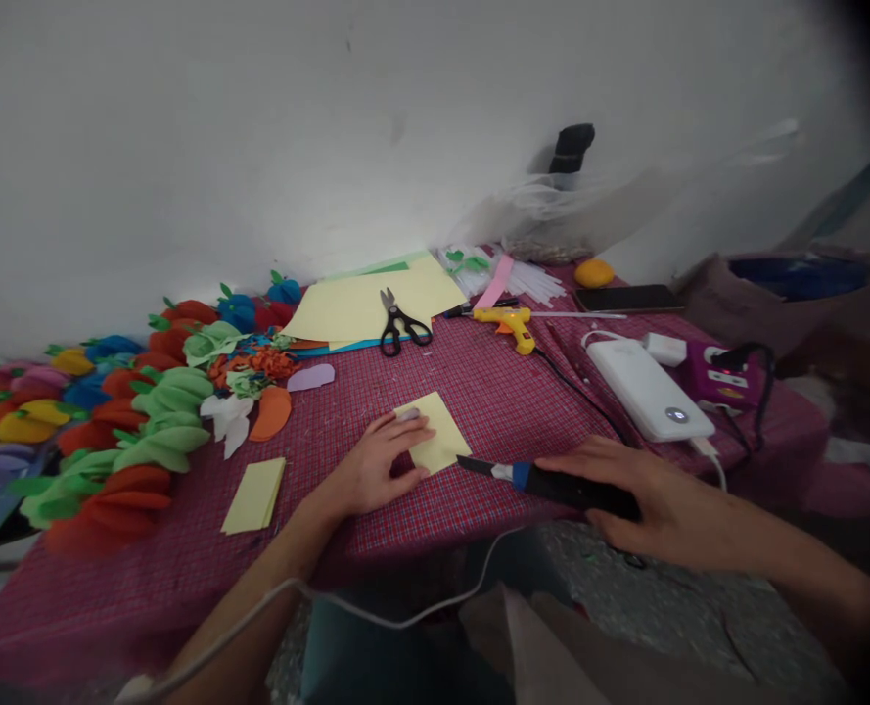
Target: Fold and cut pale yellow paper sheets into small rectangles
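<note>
Flat on the checked cloth lies a pale yellow paper square (445, 438). My left hand (383, 458) rests on its left part, fingers stretched out and pressing it down. A utility knife (581, 490) with a dark handle and a blue collar is in my right hand (647, 499), fingers wrapped round the handle. Its dark blade (475, 465) points left, with the tip at the square's lower right corner; whether it touches the paper I cannot tell. Left of my left hand sits a small stack of yellow paper strips (254, 496).
Black scissors (399, 328) lie on large yellow sheets (346, 304). A yellow glue gun (512, 323), a white power bank (647, 387) and a purple power adapter (720, 377) are at right. Colourful paper pumpkins (122, 421) line the left. A white cable (397, 624) crosses in front.
</note>
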Demonstrator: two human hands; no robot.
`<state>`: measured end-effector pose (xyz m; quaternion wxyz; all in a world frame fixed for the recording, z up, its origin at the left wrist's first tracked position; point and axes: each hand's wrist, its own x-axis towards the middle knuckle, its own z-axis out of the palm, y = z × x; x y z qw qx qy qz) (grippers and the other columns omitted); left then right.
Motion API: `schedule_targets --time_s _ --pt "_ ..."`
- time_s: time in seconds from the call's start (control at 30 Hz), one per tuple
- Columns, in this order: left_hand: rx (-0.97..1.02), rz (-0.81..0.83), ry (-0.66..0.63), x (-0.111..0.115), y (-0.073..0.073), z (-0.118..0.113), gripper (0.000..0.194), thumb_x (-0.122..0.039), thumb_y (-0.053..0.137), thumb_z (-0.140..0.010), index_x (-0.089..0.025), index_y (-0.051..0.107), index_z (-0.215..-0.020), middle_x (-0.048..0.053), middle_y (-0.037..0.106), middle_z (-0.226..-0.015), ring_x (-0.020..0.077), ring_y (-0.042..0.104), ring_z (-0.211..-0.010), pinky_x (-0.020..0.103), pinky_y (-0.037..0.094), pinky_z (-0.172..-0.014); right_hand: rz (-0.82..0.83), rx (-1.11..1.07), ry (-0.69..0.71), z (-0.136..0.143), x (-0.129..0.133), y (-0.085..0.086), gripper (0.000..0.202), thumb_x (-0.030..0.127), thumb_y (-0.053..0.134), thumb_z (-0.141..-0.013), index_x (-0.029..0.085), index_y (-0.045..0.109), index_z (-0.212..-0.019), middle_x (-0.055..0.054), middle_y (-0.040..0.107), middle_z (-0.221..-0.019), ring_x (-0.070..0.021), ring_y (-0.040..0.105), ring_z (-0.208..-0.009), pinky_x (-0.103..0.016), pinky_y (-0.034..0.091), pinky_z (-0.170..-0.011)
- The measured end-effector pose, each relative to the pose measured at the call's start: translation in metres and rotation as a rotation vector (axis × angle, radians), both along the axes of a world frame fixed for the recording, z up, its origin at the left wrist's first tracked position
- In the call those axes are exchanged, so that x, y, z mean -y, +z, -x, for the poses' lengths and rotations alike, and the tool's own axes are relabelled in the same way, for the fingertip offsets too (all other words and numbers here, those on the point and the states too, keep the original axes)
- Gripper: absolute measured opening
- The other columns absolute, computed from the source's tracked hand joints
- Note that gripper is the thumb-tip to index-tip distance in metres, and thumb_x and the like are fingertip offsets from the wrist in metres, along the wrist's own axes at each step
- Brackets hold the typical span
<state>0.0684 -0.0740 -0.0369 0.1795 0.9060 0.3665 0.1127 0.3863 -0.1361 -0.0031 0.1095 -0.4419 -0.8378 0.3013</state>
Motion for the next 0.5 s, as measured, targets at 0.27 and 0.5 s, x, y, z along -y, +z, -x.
schedule_targets --time_s 0.27,0.5 --pt "-0.036 0.018 -0.071 0.002 0.007 0.001 0.064 -0.022 0.053 -0.069 -0.022 0.033 -0.130 0.006 0.035 -0.136 0.0215 0.026 -0.126 0.041 0.011 -0.105 -0.031 0.018 0.025 0.009 0.008 -0.012 0.051 0.023 0.049 -0.075 0.030 0.042 -0.124 -0.007 0.055 -0.103 -0.0210 0.049 -0.095 -0.037 0.041 -0.083" --pt "-0.038 0.016 -0.061 0.004 0.008 0.000 0.063 -0.019 0.051 -0.069 -0.020 0.034 -0.129 0.004 0.036 -0.135 0.0198 0.026 -0.126 0.037 0.010 -0.106 -0.084 0.045 -0.006 0.020 0.004 -0.015 0.048 0.023 0.049 -0.075 0.028 0.044 -0.123 -0.007 0.055 -0.099 -0.0206 0.049 -0.091 -0.037 0.040 -0.081"
